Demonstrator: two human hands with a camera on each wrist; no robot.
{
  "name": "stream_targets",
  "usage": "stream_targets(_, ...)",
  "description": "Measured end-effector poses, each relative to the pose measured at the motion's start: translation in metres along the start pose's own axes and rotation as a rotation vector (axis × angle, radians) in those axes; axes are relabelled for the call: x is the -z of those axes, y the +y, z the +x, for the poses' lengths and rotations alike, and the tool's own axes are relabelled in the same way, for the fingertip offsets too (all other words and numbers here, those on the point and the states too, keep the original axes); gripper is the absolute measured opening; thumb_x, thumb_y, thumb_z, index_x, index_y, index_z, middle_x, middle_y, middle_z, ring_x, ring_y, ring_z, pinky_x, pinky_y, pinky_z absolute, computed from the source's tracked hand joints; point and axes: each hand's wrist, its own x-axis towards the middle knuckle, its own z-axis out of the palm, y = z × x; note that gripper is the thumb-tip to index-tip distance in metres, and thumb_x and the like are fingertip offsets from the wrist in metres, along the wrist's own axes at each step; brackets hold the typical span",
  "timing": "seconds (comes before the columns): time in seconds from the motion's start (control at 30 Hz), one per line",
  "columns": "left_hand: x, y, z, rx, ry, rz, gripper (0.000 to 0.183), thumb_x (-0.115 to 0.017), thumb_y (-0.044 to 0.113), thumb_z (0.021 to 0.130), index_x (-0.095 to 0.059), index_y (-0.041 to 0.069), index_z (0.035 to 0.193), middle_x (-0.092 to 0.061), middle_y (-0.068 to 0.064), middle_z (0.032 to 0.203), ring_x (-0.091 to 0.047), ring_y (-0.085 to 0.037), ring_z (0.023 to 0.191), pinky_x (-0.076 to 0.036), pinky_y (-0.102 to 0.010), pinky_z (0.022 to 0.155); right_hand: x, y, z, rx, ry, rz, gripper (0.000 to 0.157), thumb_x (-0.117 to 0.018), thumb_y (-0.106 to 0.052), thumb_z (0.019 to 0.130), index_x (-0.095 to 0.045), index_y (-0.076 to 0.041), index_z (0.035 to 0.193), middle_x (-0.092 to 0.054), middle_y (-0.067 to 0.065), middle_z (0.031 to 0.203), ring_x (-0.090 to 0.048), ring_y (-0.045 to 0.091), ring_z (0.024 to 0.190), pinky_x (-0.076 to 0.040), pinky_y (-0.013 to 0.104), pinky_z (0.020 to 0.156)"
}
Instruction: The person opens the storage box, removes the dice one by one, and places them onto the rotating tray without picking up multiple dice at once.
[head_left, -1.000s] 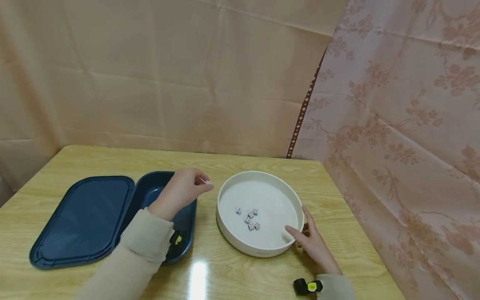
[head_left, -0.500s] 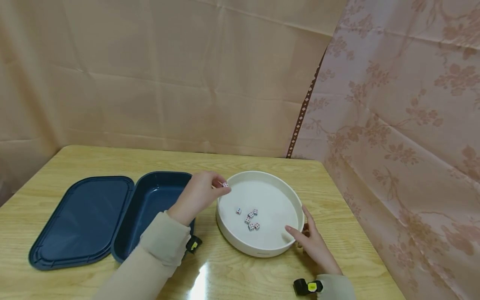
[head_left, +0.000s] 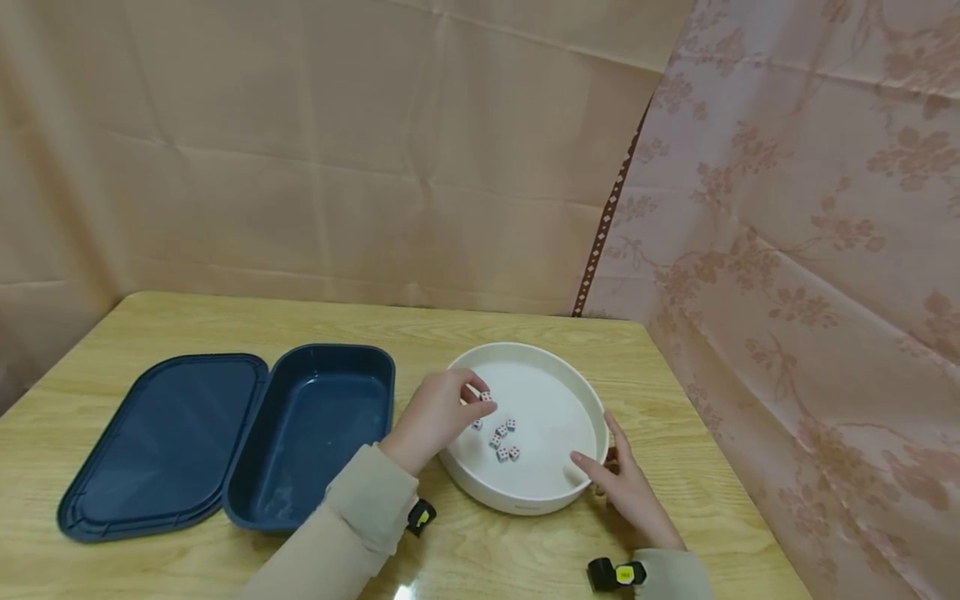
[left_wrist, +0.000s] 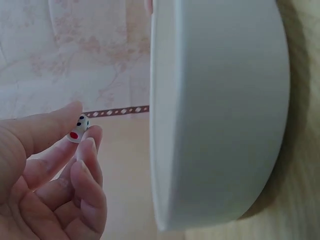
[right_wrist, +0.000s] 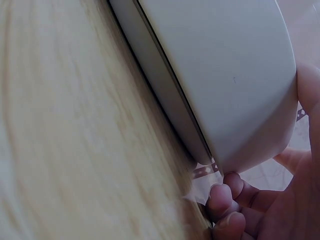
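My left hand [head_left: 438, 414] pinches a small white die [head_left: 485, 397] between thumb and fingertips, above the left part of a round white tray [head_left: 551, 408]. In the left wrist view, the die [left_wrist: 78, 131] shows a red pip and dark pips, and it is apart from the tray's wall [left_wrist: 225, 115]. Several dice [head_left: 502, 430] lie on the tray's floor, one partly hidden by my left hand. At the tray's right side my right hand [head_left: 630, 487] holds the rim, thumb over the inside and fingers against the outer wall.
A dark blue rectangular box [head_left: 307, 433] stands open left of the tray. Its matching lid [head_left: 168, 442] lies flat beside it. The wooden table [head_left: 420, 329] reaches back to a beige curtain [head_left: 315, 167]; a floral cloth [head_left: 810, 292] hangs along the right.
My left hand has carried the die rightward from above the blue box to over the round tray. My right hand and the tray have stayed in place.
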Motion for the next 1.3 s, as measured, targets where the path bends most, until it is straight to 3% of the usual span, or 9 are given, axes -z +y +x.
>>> stream_targets(0.17, -0.011, 0.000, 0.004, -0.004, 0.005, -0.022, 0.022, -0.073, 0.029, 0.091, -0.070, 0.015, 0.107, -0.067, -0.003, 0.096, -0.057, -0.018, 0.085, -0.052, -0.027, 0.070, 0.000, 0.000, 0.000, 0.001, -0.005, 0.000, 0.097, -0.069, -0.040, 0.091, -0.002, -0.023, 0.160, -0.053, 0.012, 0.105, -0.052, 0.016, 0.074, -0.043, 0.026, 0.060)
stream_targets(0.53, -0.030, 0.005, 0.018, -0.064, 0.088, -0.095, 0.017, -0.072, 0.028, 0.091, -0.070, 0.014, 0.101, -0.067, 0.000, 0.090, -0.057, -0.016, 0.083, -0.048, -0.030, 0.073, 0.000, -0.003, -0.002, -0.005, 0.002, -0.001, 0.097, -0.069, -0.040, 0.091, -0.003, -0.025, 0.160, -0.052, 0.012, 0.103, -0.051, 0.017, 0.075, -0.043, 0.026, 0.060)
stream_targets(1.03, -0.046, 0.007, 0.042, 0.023, 0.121, -0.091, 0.021, -0.073, 0.033, 0.090, -0.070, 0.016, 0.101, -0.066, 0.001, 0.088, -0.057, -0.013, 0.075, -0.046, -0.028, 0.069, 0.000, -0.002, -0.001, -0.008, 0.003, 0.003, 0.096, -0.069, -0.039, 0.091, -0.004, -0.025, 0.160, -0.052, 0.013, 0.105, -0.051, 0.017, 0.075, -0.043, 0.026, 0.060)
stream_targets(1.3, -0.049, 0.004, 0.048, 0.003, 0.165, -0.076, 0.022, -0.073, 0.034, 0.090, -0.071, 0.017, 0.104, -0.065, 0.002, 0.086, -0.056, -0.012, 0.075, -0.045, -0.028, 0.069, -0.001, -0.002, -0.002, 0.021, 0.002, 0.027, 0.095, -0.069, -0.035, 0.091, -0.005, -0.022, 0.160, -0.052, 0.012, 0.100, -0.051, 0.016, 0.072, -0.043, 0.025, 0.058)
